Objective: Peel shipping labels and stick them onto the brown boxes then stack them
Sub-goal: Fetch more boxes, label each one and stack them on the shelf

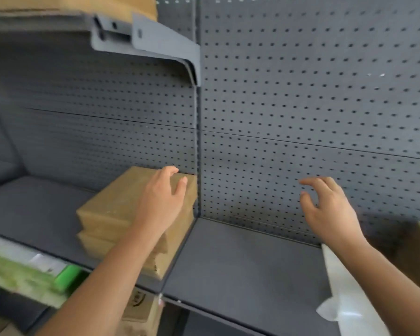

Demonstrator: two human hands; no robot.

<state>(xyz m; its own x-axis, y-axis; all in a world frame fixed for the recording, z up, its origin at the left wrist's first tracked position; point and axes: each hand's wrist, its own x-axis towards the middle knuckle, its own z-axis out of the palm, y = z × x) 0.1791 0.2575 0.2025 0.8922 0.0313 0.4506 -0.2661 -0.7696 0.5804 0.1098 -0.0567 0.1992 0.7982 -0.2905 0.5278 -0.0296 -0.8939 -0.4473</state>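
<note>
Brown boxes (112,214) stacked — left grip (163,197) loose on top; right grip (327,209) spread, empty.

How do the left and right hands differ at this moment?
The left hand rests on the top brown box of the stack; the right hand touches nothing. The left hand's fingers lie on cardboard; the right hand's fingers are loosely curled above the dark shelf. Neither holds a label.
</note>
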